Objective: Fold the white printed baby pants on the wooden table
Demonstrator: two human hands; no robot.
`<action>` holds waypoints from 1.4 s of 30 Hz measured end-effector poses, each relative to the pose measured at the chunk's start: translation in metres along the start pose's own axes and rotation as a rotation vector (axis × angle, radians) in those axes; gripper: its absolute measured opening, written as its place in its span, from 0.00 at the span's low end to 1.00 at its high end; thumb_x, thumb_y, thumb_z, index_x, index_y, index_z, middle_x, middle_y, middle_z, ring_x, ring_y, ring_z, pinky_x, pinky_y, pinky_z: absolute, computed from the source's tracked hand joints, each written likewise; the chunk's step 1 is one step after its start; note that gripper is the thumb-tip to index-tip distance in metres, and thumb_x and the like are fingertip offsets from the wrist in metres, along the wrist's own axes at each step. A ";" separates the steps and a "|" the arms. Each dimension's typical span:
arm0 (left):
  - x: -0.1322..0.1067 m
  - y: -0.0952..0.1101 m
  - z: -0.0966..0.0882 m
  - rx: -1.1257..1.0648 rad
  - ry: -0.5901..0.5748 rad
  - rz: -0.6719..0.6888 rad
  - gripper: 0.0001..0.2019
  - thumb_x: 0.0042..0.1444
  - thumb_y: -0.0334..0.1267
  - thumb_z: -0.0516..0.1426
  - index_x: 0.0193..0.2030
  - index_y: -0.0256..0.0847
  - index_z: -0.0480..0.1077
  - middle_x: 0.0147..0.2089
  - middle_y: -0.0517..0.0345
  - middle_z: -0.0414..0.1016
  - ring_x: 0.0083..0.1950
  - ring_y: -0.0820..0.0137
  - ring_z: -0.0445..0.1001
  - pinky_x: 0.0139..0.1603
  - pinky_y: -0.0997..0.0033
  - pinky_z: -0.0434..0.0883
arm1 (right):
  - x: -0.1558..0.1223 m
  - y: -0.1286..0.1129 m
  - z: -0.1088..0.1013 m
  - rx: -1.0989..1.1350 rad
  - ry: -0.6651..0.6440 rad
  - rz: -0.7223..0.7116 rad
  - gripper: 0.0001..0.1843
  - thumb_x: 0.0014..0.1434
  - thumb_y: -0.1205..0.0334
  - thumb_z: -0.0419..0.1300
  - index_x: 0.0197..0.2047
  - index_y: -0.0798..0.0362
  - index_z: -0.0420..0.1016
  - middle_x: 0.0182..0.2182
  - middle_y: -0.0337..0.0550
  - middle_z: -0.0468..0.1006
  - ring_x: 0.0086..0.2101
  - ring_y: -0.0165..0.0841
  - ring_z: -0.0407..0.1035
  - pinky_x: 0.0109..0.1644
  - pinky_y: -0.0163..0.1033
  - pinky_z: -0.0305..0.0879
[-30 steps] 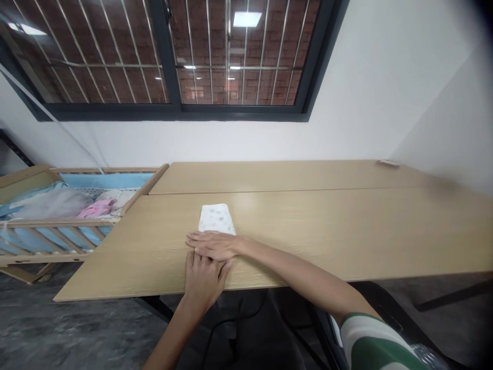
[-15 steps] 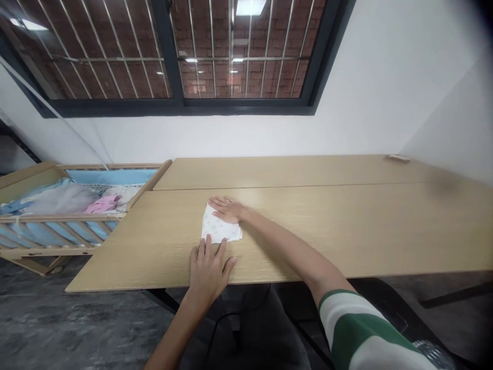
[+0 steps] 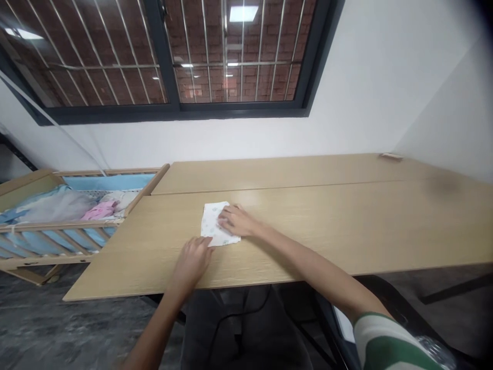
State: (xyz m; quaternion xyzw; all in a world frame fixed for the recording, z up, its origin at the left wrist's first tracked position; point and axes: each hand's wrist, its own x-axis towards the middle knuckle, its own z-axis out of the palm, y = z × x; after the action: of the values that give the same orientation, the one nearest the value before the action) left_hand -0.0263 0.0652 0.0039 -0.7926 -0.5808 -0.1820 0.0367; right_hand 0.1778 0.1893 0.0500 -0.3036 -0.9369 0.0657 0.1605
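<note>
A small white cloth point(image 3: 211, 222) with a faint print lies spread flat on the light wood table point(image 3: 327, 221). My left hand point(image 3: 194, 257) is at its near left corner, fingers bent together and thumb reaching onto the edge, so the corner appears pinched. On the cloth's right side rests my right hand point(image 3: 236, 220), its fingers slightly bent and apart, tips touching the fabric. The right palm hides part of the cloth's right edge.
Left of the table stands a wooden crib point(image 3: 142, 198) with blue lining and a pink cloth point(image 3: 100, 209) inside. A seam runs along the tabletop. A small flat object point(image 3: 391, 156) lies at the far right. Behind is a barred window point(image 3: 239, 56).
My right hand has drawn back from the cloth's far edge, its fingers now more bent. My left hand, spread before, has moved slightly left and curled at the near corner.
</note>
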 end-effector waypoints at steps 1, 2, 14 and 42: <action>0.004 -0.007 -0.002 -0.026 -0.013 0.028 0.15 0.70 0.38 0.48 0.50 0.40 0.75 0.51 0.46 0.79 0.53 0.57 0.75 0.56 0.57 0.68 | -0.011 -0.005 -0.004 0.028 -0.041 -0.010 0.25 0.71 0.47 0.49 0.57 0.55 0.75 0.53 0.57 0.75 0.53 0.47 0.68 0.62 0.56 0.55; 0.008 -0.013 -0.004 -0.044 -0.021 0.048 0.14 0.70 0.38 0.48 0.47 0.40 0.75 0.49 0.47 0.79 0.52 0.57 0.75 0.56 0.57 0.68 | -0.021 -0.009 -0.007 0.054 -0.072 -0.023 0.27 0.70 0.44 0.50 0.57 0.55 0.75 0.54 0.57 0.75 0.53 0.47 0.68 0.62 0.56 0.55; 0.019 -0.023 -0.044 -0.600 -0.181 -0.014 0.19 0.69 0.53 0.47 0.47 0.44 0.72 0.49 0.53 0.79 0.53 0.59 0.75 0.58 0.60 0.69 | -0.070 -0.018 -0.013 0.281 -0.043 0.044 0.26 0.62 0.70 0.53 0.63 0.50 0.69 0.57 0.50 0.76 0.54 0.44 0.70 0.62 0.53 0.57; 0.077 -0.042 0.012 -0.331 0.096 -0.440 0.19 0.58 0.45 0.57 0.51 0.35 0.70 0.51 0.38 0.76 0.55 0.49 0.73 0.55 0.52 0.68 | -0.012 0.012 0.027 0.277 0.392 0.624 0.23 0.63 0.58 0.56 0.60 0.58 0.65 0.51 0.58 0.74 0.50 0.44 0.70 0.55 0.50 0.68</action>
State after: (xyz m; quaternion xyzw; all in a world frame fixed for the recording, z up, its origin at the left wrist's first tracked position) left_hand -0.0428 0.1524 0.0117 -0.6331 -0.6988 -0.3156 -0.1062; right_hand 0.1844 0.1907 0.0187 -0.5563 -0.7333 0.1779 0.3481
